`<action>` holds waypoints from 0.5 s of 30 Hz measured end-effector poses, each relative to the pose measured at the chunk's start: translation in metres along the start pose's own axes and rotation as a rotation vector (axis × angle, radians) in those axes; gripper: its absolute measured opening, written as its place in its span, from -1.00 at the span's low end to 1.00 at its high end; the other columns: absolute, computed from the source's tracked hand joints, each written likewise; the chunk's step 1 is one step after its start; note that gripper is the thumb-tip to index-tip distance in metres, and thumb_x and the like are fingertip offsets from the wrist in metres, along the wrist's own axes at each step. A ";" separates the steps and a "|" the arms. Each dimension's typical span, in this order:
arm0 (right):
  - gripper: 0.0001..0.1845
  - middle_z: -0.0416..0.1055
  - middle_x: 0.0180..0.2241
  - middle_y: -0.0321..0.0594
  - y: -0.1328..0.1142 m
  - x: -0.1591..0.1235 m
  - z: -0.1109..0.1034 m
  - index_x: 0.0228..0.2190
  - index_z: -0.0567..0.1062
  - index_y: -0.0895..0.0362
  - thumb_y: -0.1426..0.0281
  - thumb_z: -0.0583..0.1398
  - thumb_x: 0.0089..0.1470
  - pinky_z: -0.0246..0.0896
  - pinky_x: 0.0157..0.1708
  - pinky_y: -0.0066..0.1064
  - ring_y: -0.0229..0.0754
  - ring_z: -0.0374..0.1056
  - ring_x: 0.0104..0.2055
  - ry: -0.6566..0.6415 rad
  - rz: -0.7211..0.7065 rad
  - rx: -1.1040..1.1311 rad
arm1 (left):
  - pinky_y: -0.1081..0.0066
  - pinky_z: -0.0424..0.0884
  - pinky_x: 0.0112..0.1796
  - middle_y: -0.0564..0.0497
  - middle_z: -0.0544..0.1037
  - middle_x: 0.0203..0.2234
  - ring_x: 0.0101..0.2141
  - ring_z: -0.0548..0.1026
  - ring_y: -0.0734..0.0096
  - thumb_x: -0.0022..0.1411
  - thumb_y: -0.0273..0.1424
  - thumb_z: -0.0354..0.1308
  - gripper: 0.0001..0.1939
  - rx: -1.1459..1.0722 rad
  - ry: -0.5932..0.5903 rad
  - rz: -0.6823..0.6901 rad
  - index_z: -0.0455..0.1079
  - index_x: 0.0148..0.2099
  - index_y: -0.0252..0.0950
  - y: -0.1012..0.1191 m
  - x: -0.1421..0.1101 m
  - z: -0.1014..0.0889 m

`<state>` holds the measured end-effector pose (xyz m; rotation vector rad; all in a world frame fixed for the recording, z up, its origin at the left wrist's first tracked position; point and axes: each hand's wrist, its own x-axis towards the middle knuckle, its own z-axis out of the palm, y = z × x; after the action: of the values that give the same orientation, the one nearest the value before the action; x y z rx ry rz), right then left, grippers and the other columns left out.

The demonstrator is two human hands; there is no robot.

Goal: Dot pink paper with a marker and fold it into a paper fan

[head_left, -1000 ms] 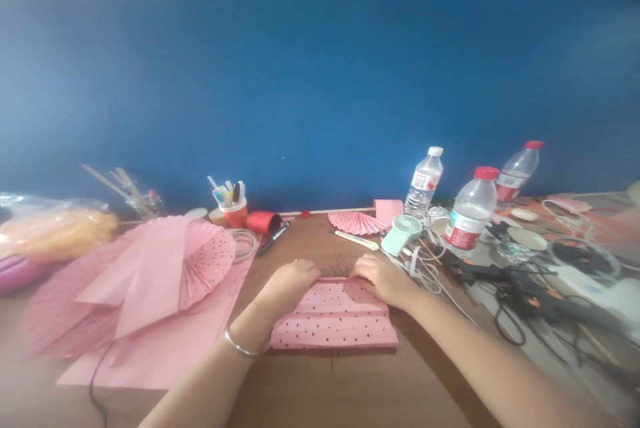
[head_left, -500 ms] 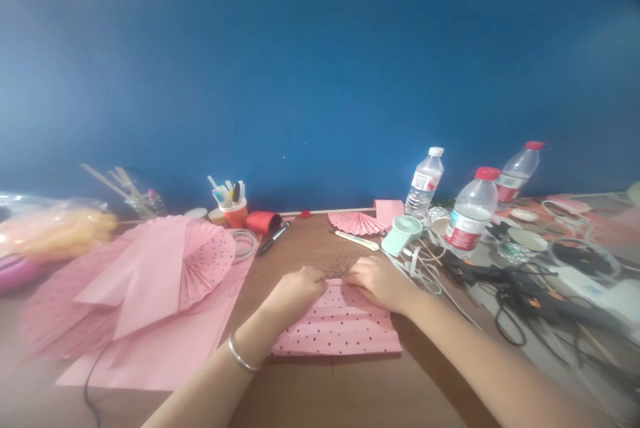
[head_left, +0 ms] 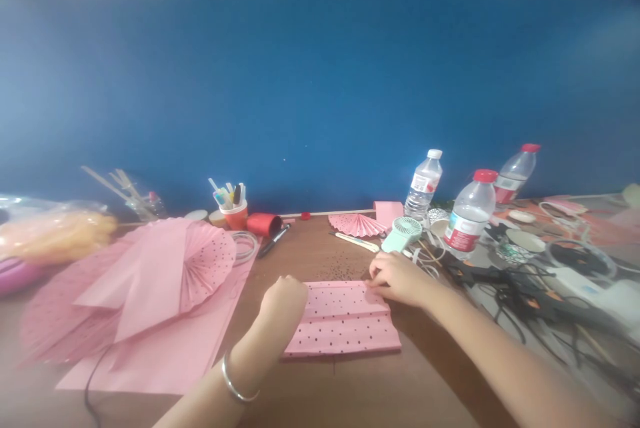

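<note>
A pink dotted paper [head_left: 345, 321], creased in pleats, lies flat on the brown table [head_left: 350, 388] in front of me. My left hand [head_left: 283, 301], with a silver bangle on the wrist, rests curled on the paper's far left corner. My right hand [head_left: 397, 277] presses its curled fingers on the paper's far right corner. Both hands pinch the folded far edge of the sheet.
Pink paper fans and sheets [head_left: 165, 275] lie at the left. A cup of pens [head_left: 234, 208], a red cup [head_left: 264, 223] on its side and a marker [head_left: 274, 239] stand behind. Right: a mint hand fan [head_left: 403, 233], three water bottles [head_left: 469, 211], tangled cables [head_left: 530, 281].
Both hands have slid outward along the paper's far edge, from the middle to its two corners. The paper's far part now lies flatter and fully shown.
</note>
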<state>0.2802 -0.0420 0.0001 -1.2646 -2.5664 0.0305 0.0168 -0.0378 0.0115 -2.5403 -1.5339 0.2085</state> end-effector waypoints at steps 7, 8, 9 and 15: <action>-0.70 0.35 -0.49 -0.20 -0.009 0.002 0.000 -0.63 0.49 0.16 0.32 0.10 0.02 0.02 -0.36 -0.35 -0.19 0.21 -0.38 -0.032 0.115 -0.035 | 0.28 0.35 -0.36 -0.18 0.41 -0.37 -0.30 0.39 0.18 0.12 -0.45 0.01 -0.83 -0.022 0.078 0.046 0.42 -0.32 -0.38 0.003 0.006 -0.004; -0.72 0.35 -0.49 -0.19 -0.014 0.005 0.002 -0.61 0.49 0.17 0.33 0.11 0.01 0.03 -0.36 -0.36 -0.19 0.21 -0.37 -0.025 0.131 -0.038 | 0.34 0.35 -0.37 -0.13 0.41 -0.35 -0.30 0.39 0.24 0.12 -0.51 0.00 -0.84 -0.038 0.097 0.113 0.40 -0.29 -0.35 0.004 0.007 -0.004; -0.77 0.34 -0.46 -0.18 -0.020 0.008 0.004 -0.55 0.49 0.18 0.33 0.12 0.00 0.04 -0.37 -0.37 -0.18 0.22 -0.35 -0.015 0.141 -0.029 | 0.39 0.35 -0.38 -0.09 0.40 -0.35 -0.31 0.38 0.29 0.10 -0.58 -0.02 -0.81 -0.057 0.112 0.181 0.38 -0.27 -0.32 0.004 0.008 -0.004; -0.82 0.35 -0.35 -0.20 -0.051 0.019 0.020 -0.38 0.49 0.11 0.37 0.08 0.04 0.10 -0.32 -0.44 -0.20 0.23 -0.25 0.015 0.147 0.039 | 0.38 0.37 -0.43 -0.10 0.40 -0.37 -0.34 0.39 0.28 -0.01 -0.71 -0.05 -0.74 -0.071 0.068 0.200 0.37 -0.35 -0.35 0.012 0.008 -0.001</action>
<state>0.2245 -0.0567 -0.0076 -1.4307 -2.4430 0.1004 0.0306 -0.0360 0.0097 -2.7258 -1.2855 0.0928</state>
